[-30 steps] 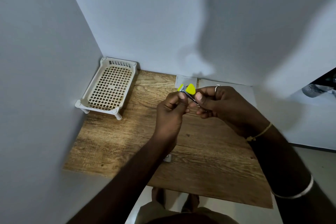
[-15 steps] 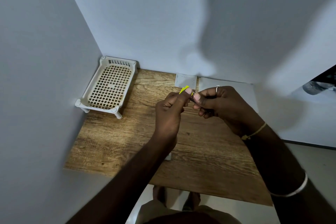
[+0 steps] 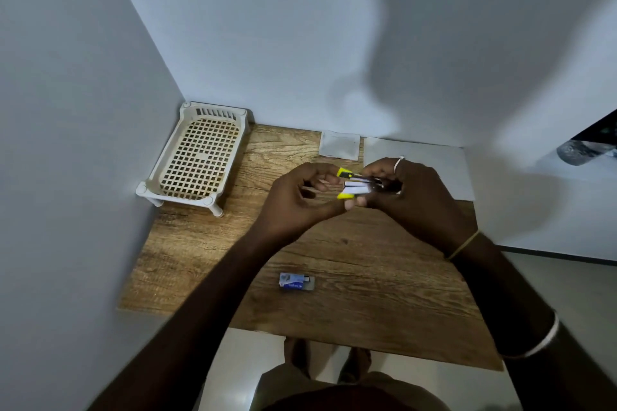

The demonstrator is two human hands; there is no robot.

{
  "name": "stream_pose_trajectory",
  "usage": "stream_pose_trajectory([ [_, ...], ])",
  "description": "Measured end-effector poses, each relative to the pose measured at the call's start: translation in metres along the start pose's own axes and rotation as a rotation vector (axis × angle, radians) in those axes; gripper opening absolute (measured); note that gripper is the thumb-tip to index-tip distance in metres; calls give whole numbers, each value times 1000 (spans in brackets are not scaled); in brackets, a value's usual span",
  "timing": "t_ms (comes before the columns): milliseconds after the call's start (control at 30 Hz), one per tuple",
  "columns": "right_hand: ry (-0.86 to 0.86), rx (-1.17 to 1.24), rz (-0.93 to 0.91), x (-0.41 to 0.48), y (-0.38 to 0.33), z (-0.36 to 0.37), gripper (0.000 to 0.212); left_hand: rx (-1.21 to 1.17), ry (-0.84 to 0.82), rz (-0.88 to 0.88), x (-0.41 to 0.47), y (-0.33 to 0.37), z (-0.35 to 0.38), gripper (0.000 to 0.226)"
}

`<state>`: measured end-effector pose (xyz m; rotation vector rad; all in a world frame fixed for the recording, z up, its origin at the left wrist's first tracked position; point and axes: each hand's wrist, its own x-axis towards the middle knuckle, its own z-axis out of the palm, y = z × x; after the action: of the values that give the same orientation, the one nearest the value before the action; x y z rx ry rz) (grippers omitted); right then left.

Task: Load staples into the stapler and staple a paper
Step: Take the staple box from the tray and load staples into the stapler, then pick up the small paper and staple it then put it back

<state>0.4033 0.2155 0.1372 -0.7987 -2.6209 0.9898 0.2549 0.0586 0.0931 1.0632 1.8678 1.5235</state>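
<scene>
Both hands hold a small yellow stapler point(image 3: 350, 184) above the middle of the wooden table point(image 3: 367, 260). My left hand point(image 3: 300, 200) pinches its yellow front end between thumb and fingers. My right hand point(image 3: 410, 197) wraps around its rear, hiding most of the body. The stapler's jaws are spread, with a white and silver strip showing between them. A small blue and white staple box point(image 3: 295, 282) lies slid open near the table's front. A white paper sheet point(image 3: 430, 163) lies at the back right, partly under my right hand.
A cream plastic mesh tray point(image 3: 197, 157) stands on short legs in the back left corner. A small white packet point(image 3: 340, 144) lies against the back wall. Grey walls close the table on the left and back. My feet point(image 3: 327, 360) show below the front edge.
The stapler's jaws have spread apart and the white strip now shows between them. My left arm has shifted, uncovering the staple box on the table.
</scene>
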Motion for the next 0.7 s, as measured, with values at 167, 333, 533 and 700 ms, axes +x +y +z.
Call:
stream_pose_trajectory([
  [167, -24, -171, -68, -5, 28, 40, 40, 698, -99, 219, 6, -37, 1, 49],
  [333, -82, -157, 29, -20, 68, 91, 36, 918, -258, 80, -4, -80, 22, 55],
  [533, -178, -172, 133, -34, 98, 131, 30, 952, -375, -63, -20, -115, 43, 61],
  [700, -188, -220, 146, -37, 106, 146, 33, 945, -362, -77, -27, -126, 46, 64],
])
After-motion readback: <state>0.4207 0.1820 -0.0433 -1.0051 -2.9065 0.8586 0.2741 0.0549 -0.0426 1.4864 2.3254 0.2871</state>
